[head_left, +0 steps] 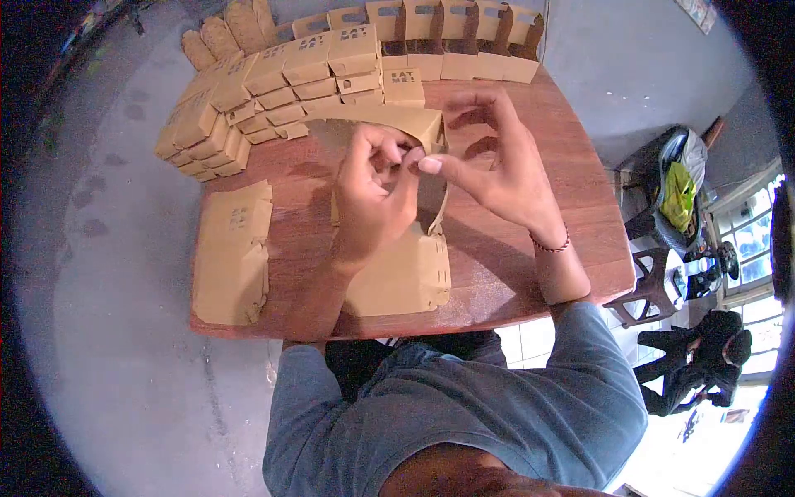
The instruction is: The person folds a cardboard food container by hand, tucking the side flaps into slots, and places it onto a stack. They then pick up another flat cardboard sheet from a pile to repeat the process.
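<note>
A partly folded brown cardboard box (426, 124) is raised over the table in front of me. My left hand (377, 182) is closed at its near side, fingers curled and pinching the cardboard. My right hand (501, 170) is at the box's right edge, fingers curved and apart, its thumb tip against the box's corner beside my left fingertips. Below my hands lie flat cardboard blanks (397, 277) near the table's front edge. Another stack of flat blanks (236, 253), with printing on top, lies to the left. The inside of the raised box is mostly hidden.
Folded boxes marked "EAT ME!" (310, 62) are stacked at the table's back left. A row of handled cardboard carriers (451, 41) stands along the back. The wooden table (546, 124) ends near my body. A stool (654, 290) and a person in dark clothes (700, 360) are at right.
</note>
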Action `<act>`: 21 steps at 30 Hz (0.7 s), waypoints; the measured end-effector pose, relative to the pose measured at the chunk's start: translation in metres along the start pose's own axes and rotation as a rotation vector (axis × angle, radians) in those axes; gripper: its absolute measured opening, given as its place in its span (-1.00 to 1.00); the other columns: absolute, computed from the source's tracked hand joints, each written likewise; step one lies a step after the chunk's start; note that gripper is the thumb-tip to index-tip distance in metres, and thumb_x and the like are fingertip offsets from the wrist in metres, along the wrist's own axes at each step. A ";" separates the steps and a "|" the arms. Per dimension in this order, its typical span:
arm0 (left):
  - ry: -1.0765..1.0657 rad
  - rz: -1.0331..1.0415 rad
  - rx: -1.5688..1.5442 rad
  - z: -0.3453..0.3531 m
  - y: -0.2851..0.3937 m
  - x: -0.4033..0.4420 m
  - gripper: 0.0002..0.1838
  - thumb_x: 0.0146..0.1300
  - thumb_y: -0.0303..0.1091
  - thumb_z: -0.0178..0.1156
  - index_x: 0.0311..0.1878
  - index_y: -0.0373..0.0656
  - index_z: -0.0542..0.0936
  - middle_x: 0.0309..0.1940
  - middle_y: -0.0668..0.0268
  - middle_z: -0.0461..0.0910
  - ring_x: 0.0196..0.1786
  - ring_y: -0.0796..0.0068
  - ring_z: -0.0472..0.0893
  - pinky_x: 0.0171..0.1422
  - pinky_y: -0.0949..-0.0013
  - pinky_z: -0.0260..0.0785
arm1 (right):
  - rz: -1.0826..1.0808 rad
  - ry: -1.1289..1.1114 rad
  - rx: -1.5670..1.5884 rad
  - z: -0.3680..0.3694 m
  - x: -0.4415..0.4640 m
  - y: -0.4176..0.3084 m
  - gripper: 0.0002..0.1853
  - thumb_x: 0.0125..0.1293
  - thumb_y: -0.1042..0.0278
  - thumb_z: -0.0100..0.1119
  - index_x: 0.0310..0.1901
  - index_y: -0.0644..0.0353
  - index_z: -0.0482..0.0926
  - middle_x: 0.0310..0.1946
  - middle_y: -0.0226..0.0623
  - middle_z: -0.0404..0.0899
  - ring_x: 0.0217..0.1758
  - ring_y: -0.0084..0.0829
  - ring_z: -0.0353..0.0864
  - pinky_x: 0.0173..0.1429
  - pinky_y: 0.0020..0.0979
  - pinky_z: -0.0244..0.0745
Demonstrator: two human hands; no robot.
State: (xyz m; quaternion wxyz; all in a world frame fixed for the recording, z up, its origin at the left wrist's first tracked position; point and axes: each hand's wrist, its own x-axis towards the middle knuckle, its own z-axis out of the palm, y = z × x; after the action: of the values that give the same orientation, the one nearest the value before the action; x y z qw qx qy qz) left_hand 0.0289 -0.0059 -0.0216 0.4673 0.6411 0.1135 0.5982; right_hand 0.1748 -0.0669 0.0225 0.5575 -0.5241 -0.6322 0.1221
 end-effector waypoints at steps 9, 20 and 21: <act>-0.057 0.125 0.354 0.002 -0.005 -0.005 -0.77 0.11 -0.69 0.17 -0.31 -0.22 0.33 -0.40 0.20 0.61 -0.31 0.43 0.69 -0.20 0.41 0.55 | 0.058 -0.169 -0.020 0.000 -0.001 0.007 -0.60 0.14 0.37 0.30 0.05 0.22 0.60 -0.16 -0.07 0.69 -0.16 -0.28 0.74 -0.08 -0.33 0.63; -0.050 0.234 0.567 -0.006 -0.002 0.001 -0.76 0.10 -0.59 0.27 -0.31 -0.20 0.36 -0.45 0.25 0.57 -0.45 0.40 0.62 -0.35 0.35 0.45 | -0.020 -0.136 0.182 0.003 -0.002 0.016 -0.63 0.16 0.44 0.28 0.04 0.26 0.61 -0.16 -0.06 0.69 -0.17 -0.36 0.73 -0.10 -0.37 0.65; -0.066 0.259 0.636 -0.006 -0.002 0.000 -0.77 0.12 -0.56 0.28 -0.32 -0.20 0.37 -0.45 0.25 0.58 -0.44 0.38 0.63 -0.33 0.33 0.46 | -0.020 -0.137 0.183 0.003 -0.002 0.016 -0.63 0.16 0.44 0.28 0.04 0.26 0.61 -0.16 -0.06 0.69 -0.17 -0.36 0.73 -0.10 -0.37 0.65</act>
State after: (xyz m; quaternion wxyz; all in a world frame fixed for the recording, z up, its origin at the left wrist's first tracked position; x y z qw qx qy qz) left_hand 0.0245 -0.0019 -0.0235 0.1678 0.7827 0.1967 0.5661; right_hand 0.1803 -0.0606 0.0089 0.5596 -0.4552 -0.6602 0.2092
